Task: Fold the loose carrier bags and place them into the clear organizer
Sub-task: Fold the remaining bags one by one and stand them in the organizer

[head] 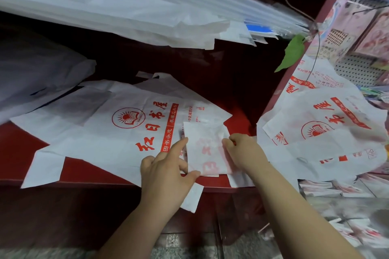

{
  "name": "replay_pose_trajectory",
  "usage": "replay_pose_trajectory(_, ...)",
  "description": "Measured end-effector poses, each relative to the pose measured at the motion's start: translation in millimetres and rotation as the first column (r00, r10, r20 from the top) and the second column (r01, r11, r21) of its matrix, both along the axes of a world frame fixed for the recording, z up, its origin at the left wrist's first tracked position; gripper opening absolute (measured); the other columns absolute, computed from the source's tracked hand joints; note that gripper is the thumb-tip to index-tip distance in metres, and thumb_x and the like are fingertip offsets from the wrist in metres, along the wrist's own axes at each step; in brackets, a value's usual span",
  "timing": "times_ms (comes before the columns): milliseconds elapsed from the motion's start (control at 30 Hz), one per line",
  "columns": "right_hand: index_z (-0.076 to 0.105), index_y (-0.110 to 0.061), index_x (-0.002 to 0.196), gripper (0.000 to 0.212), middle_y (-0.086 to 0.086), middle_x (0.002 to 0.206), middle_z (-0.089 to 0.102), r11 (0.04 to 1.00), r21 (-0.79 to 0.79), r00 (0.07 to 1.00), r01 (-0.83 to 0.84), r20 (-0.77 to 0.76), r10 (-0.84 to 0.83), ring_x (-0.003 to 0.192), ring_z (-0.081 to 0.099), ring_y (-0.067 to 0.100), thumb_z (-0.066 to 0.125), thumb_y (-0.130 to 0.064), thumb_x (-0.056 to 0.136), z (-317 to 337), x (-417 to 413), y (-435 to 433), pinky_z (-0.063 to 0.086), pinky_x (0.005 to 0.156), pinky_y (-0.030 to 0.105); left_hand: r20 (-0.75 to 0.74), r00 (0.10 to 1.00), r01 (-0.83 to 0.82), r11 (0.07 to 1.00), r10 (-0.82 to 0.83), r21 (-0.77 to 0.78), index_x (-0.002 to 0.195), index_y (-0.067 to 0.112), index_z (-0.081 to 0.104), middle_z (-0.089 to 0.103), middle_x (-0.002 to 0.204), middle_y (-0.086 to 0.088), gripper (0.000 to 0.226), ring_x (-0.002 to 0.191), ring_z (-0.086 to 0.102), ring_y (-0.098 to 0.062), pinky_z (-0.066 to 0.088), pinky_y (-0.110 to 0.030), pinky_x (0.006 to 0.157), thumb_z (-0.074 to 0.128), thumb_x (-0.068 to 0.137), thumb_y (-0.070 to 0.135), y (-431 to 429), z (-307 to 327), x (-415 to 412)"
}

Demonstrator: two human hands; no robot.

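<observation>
Nearest the camera, two bare forearms are reaching in from 6 o'clock, and both hands are meeting on a small folded bag (205, 147) at the near edge of the red surface (88, 171). The left hand (168, 174) is working at the packet's 9 o'clock side. Its index finger is stretching straight toward that edge and its thumb is lying flat on the near left corner, pressing down rather than wrapping, while the other fingers are curling loosely. The right hand (242, 151) is bearing on the 3 o'clock edge with its fingers curled in, apparently pinching the layers there. The folded bag is lying directly between the hands with its long axis running from 6 to 12 o'clock, so neither hand is nearer, though the right one is looking better placed to lift it. Under it, a flat bag (117, 126) with red print is spreading toward 9 and 10 o'clock, not yet folded. A pile of loose bags (326, 132) is sitting at 3 o'clock. The clear organizer (231, 0), already holding white bags, is stretching across at 12 o'clock, well apart from the hands, so the packet is probably needing a lift up and away along its own long axis.
</observation>
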State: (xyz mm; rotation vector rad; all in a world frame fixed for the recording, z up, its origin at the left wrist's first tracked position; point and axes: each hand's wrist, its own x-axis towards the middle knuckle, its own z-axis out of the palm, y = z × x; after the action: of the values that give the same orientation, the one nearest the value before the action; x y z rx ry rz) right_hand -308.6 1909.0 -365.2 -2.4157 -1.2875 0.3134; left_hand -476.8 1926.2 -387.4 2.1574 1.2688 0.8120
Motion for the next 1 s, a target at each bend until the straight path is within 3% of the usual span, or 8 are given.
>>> replay_pose_trajectory(167, 0.032, -0.018, 0.059, 0.039, 0.001, 0.069, 0.043, 0.997, -0.040, 0.997, 0.071, 0.009, -0.070, 0.079, 0.043, 0.024, 0.038, -0.024, 0.097, -6.0, 2.7, 6.7, 0.032, 0.069, 0.028, -0.096, 0.994, -0.050, 0.996, 0.057, 0.075, 0.139, 0.034, 0.028, 0.057, 0.092, 0.020, 0.055, 0.104, 0.047, -0.002, 0.015, -0.023, 0.085, 0.048, 0.089, 0.046, -2.3, 1.1, 4.6)
replay_pose_trajectory(300, 0.027, -0.018, 0.061, 0.039, 0.008, 0.087, 0.046, 0.990, -0.079, 0.993, 0.115, 0.002, -0.115, 0.082, 0.041, 0.024, 0.035, -0.023, 0.098, -6.9, 6.1, 11.0, 0.032, 0.073, 0.027, -0.091, 0.995, 0.057, 0.948, -0.030, 0.313, 0.113, 0.021, 0.059, 0.067, 0.089, 0.003, 0.037, 0.090, 0.059, -0.019, 0.032, -0.032, 0.083, 0.056, 0.080, 0.036, -1.0, -9.5, 11.8)
replay_pose_trajectory(433, 0.036, -0.012, 0.068, 0.032, 0.019, 0.106, 0.058, 0.987, -0.095, 0.991, 0.133, -0.015, -0.135, 0.096, 0.051, 0.033, 0.035, -0.021, 0.098, -6.9, 8.0, 13.9, 0.035, 0.077, 0.030, -0.177, 0.978, 0.172, 0.901, -0.109, 0.398, 0.109, 0.017, 0.066, 0.065, 0.114, -0.011, 0.043, 0.111, 0.056, -0.030, 0.027, -0.041, 0.096, 0.036, 0.082, 0.034, -6.6, -14.1, 17.6)
replay_pose_trajectory(600, 0.054, -0.003, 0.093, 0.026, 0.019, 0.114, 0.059, 0.984, -0.102, 0.989, 0.149, -0.007, -0.150, 0.108, 0.052, 0.033, 0.036, -0.021, 0.098, -7.2, 8.1, 15.4, 0.038, 0.081, 0.030, -0.246, 0.961, 0.211, 0.913, -0.128, 0.350, 0.116, 0.016, 0.062, 0.057, 0.128, -0.010, 0.051, 0.125, 0.043, -0.026, 0.018, -0.040, 0.105, 0.022, 0.095, 0.040, -5.7, -10.6, 17.0)
replay_pose_trajectory(767, 0.049, 0.003, 0.116, 0.031, 0.019, 0.120, 0.056, 0.981, -0.092, 0.986, 0.168, 0.014, -0.168, 0.113, 0.051, 0.032, 0.036, -0.019, 0.098, -7.4, 6.3, 14.7, 0.040, 0.087, 0.031, -0.464, 0.853, 0.348, 0.924, -0.241, 0.160, 0.104, 0.018, 0.071, 0.069, 0.108, 0.000, 0.058, 0.104, 0.064, -0.016, 0.050, -0.040, 0.088, 0.025, 0.083, 0.047, -5.9, -15.7, 18.4)
replay_pose_trajectory(867, 0.042, 0.000, 0.122, 0.030, 0.018, 0.122, 0.055, 0.980, 0.019, 0.978, 0.200, -0.069, -0.198, 0.113, 0.050, 0.032, 0.042, -0.014, 0.095, -3.4, 6.3, 6.7, 0.037, 0.082, 0.028, -0.521, 0.818, 0.357, 0.925, -0.242, 0.130, 0.140, 0.024, 0.036, 0.029, 0.149, 0.003, 0.077, 0.138, 0.026, -0.012, 0.019, -0.037, 0.112, -0.001, 0.080, 0.054, -5.7, -10.5, 19.0)
replay_pose_trajectory(933, 0.033, -0.006, 0.131, 0.041, 0.017, 0.125, 0.053, 0.961, 0.128, 0.965, 0.243, -0.130, -0.227, 0.112, 0.051, 0.033, 0.045, -0.011, 0.092, -1.5, 5.6, -2.5, 0.037, 0.083, 0.029, -0.535, 0.805, 0.376, 0.918, -0.257, 0.125, 0.147, 0.028, 0.006, 0.000, 0.155, 0.009, 0.074, 0.142, -0.004, -0.008, -0.006, -0.033, 0.114, -0.008, 0.078, 0.052, -6.0, -11.5, 17.3)
replay_pose_trajectory(1000, 0.033, -0.011, 0.135, 0.048, 0.014, 0.127, 0.051, 0.940, 0.281, 0.980, 0.194, -0.015, -0.198, 0.112, 0.050, 0.033, 0.047, -0.010, 0.089, -3.4, -0.5, -14.7, 0.037, 0.088, 0.032, -0.549, 0.802, 0.364, 0.921, -0.235, 0.138, 0.147, 0.029, 0.002, -0.003, 0.155, 0.009, 0.063, 0.142, -0.009, -0.008, -0.009, -0.032, 0.113, -0.004, 0.088, 0.050, -6.1, -9.8, 18.1)
